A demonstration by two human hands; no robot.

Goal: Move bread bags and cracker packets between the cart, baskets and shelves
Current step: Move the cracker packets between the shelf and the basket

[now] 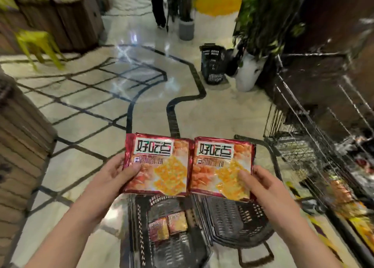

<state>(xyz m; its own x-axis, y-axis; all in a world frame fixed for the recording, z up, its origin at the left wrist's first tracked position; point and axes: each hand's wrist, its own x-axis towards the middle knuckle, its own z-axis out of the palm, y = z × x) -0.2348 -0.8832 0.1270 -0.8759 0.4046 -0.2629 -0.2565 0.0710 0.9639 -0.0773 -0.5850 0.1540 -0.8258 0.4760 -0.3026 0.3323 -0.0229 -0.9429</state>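
Red left packet [157, 164] gripped in left hand [119, 174], right packet [222, 166] in right hand [261, 184], above the 6 o'clock basket [172, 253], so lowering them in looks next.

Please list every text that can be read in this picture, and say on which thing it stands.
"好吃点": on the left cracker packet.
"好吃点": on the right cracker packet.
Smaller line under each logo: too blurred to read.
Print on the two small packets in the basket: too blurred to read.
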